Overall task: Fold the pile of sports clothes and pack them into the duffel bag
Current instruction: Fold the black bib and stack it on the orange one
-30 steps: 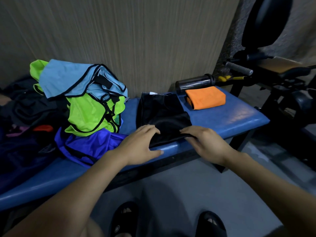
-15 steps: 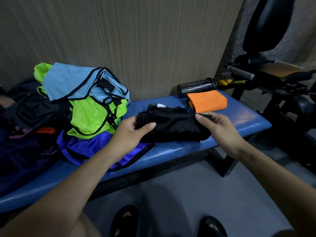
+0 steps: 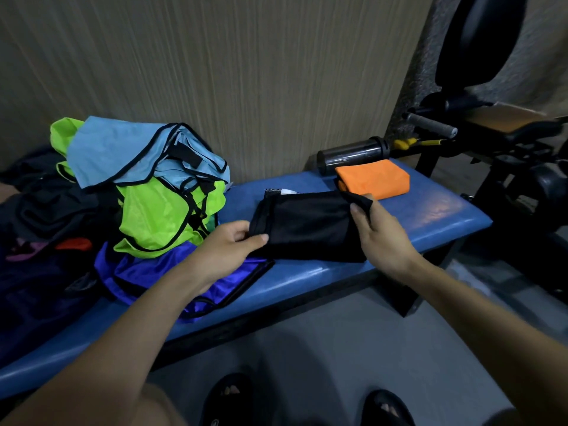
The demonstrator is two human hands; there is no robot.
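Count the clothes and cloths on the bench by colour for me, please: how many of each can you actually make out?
Black, held in both hands: 1
Orange, folded: 1
Light blue: 1
Neon green: 1
Royal blue: 1
Total: 5. The dark heap at far left is too dim to count.

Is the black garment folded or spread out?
Folded: the black garment is a compact layered rectangle on the bench, held by left hand and right hand.

1. Showing plain black on the folded garment (image 3: 310,224).
2. Glowing bright orange on the folded cloth (image 3: 373,178).
3. Shining blue on the bench (image 3: 430,216).
4. Wearing light blue with black edges on the top bib (image 3: 123,149).
5. Showing lime green with black edges on the bib below (image 3: 153,219).
6. Gleaming deep blue on the lowest bib (image 3: 172,272).
7. Showing thin up-and-down lines on the beige wall (image 3: 246,72).
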